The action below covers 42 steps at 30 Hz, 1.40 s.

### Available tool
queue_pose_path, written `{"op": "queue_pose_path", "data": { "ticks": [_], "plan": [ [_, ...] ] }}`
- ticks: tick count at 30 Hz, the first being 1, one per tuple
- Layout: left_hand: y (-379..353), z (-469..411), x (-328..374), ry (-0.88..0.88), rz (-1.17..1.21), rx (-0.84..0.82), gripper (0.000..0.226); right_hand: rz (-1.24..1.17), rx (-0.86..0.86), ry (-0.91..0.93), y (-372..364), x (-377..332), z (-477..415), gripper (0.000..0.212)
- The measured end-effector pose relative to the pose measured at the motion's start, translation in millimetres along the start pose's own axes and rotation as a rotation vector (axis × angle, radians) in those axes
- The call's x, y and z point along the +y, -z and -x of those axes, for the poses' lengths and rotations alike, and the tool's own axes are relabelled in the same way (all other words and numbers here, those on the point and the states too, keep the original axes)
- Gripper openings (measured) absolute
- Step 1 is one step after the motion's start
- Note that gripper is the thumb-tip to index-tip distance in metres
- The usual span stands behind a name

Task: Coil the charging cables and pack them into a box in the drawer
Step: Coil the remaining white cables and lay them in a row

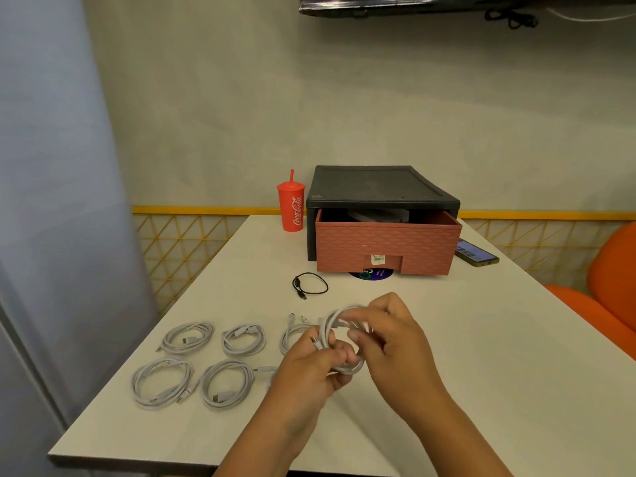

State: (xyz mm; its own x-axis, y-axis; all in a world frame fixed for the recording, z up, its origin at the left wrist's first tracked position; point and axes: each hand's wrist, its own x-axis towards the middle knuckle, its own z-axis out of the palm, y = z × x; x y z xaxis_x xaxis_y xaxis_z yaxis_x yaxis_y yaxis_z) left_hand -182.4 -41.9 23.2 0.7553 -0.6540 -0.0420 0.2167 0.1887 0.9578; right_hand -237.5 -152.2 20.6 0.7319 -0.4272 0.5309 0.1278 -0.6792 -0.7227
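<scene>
Both hands met over the near middle of the white table [481,356]. Left hand [308,371]: fingers curled round the lower loops of a white charging cable [331,324]. Right hand [395,342]: fingertips pinching the upper loops of the same coil. At nine o'clock from the hands we counted four white coils lying flat in two rows: far left coil [187,337], far right coil [243,340], near left coil [161,382], near right coil [227,383]. We noted a fifth coil [292,333] partly hidden behind the left hand. At twelve o'clock, apart from the hands, lay a black cable [309,285] in one loose loop. Beyond it stood a drawer unit with a black shell [378,187], its pink drawer [389,246] pulled partly out and a grey box [378,215] showing inside; we could not tell its contents. A red cup [292,208] stood at eleven o'clock, just beside the unit. A phone [476,254] lay at one o'clock.
</scene>
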Motion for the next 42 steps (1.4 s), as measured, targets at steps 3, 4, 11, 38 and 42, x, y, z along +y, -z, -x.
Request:
{"op": "queue_pose_path", "data": {
  "ticks": [3,4,11,38,42],
  "plan": [
    [1.0,1.7,-0.4,0.072,0.197,-0.028,0.020,-0.180,0.084,-0.232,2.6,4.7,-3.1,0.040],
    [0.6,2.2,-1.4,0.092,0.252,-0.038,0.017,-0.214,0.041,-0.298,3.2,7.0,-3.4,0.036],
    [-4.8,-7.7,-10.8,0.073,0.240,0.152,0.043,-0.537,-0.327,-0.491,-2.7,1.9,0.1,0.019],
    [-8.4,0.0,-4.4,0.207,0.155,0.079,0.034,0.098,-0.581,-0.109,18.4,2.6,-10.2,0.070],
    [-6.0,0.3,-2.5,0.254,0.202,0.051,0.031,0.131,-0.590,-0.017,15.0,2.7,-10.9,0.062]
  ]
}}
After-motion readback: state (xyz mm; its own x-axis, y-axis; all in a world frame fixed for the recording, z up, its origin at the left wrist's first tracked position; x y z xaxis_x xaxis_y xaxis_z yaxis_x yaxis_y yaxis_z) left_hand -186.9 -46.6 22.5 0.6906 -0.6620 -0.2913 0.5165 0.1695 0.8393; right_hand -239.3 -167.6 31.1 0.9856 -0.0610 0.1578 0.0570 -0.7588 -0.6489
